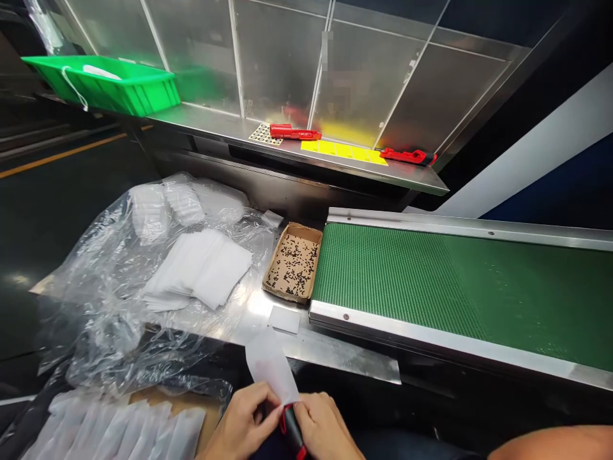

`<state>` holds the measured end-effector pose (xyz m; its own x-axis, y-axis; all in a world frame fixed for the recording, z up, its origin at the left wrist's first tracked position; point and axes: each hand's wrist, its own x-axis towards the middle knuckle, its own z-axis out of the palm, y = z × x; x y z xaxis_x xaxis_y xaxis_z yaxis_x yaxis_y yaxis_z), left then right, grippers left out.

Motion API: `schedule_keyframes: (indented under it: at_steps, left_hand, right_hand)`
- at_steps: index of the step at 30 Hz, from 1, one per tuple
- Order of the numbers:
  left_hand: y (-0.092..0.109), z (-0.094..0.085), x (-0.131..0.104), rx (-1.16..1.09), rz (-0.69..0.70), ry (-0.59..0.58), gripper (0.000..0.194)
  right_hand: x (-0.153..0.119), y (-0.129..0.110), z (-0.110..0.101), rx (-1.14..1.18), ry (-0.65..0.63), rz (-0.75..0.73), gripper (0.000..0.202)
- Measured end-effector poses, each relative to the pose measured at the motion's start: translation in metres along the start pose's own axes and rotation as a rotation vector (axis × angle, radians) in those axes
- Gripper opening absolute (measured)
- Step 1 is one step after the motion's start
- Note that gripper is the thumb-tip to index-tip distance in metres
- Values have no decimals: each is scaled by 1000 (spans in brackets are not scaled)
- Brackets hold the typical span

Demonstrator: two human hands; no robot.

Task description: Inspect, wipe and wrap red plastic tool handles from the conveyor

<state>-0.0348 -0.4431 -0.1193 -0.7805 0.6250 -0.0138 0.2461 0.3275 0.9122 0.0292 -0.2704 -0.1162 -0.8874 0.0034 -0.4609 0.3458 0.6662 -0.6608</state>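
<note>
At the bottom centre, my left hand [246, 418] pinches the lower edge of a translucent white sleeve [272, 364] with thumb and finger. My right hand [325, 425] is closed around a black-and-red handheld tool [293, 434], its thumb by the sleeve's mouth. The tool's upper end meets the sleeve opening; how far it goes inside I cannot tell. Just beyond the sleeve lies a small stack of white pads [285, 319] on the metal bench. A pile of flat white sleeves [201, 268] rests on clear plastic film to the left.
A cardboard tray [293, 265] of small black parts stands against the green conveyor belt [431, 281]. Filled white sleeves [119, 428] sit in a box at lower left. Above, a metal shelf carries a green bin [110, 89], red tools [409, 156] and yellow label sheets [342, 151].
</note>
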Motion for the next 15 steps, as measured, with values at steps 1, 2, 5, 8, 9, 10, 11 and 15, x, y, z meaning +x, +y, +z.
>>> schedule_keyframes:
  at_steps: [1,2,5,8,9,10,11,15]
  left_hand:
    - [4,-3,4,-15,-13,-14,22]
    - [8,-6,8,-25,-23,-26,21]
    - [22,-22,26,-31,-33,-50,20]
    - [34,-38,40,-46,-55,-67,21]
    - [37,-43,43,-61,-72,-74,21]
    - [40,-47,45,-82,-90,-82,22]
    - [42,-51,47,-105,-107,-88,22]
    - [49,-66,47,-146,-79,-55,21]
  right_hand:
    - [1,-4,-7,51,-26,21,41]
    - [3,-7,-13,110,-56,48,41]
    - [12,-20,-32,244,-179,93,39]
    - [18,-31,-47,393,-359,98,39]
    - [20,-34,-50,454,-412,105,40]
    - [20,-37,-53,508,-447,106,41]
    - [21,-39,-56,548,-461,95,43]
    - [21,-46,-66,568,-436,-24,44]
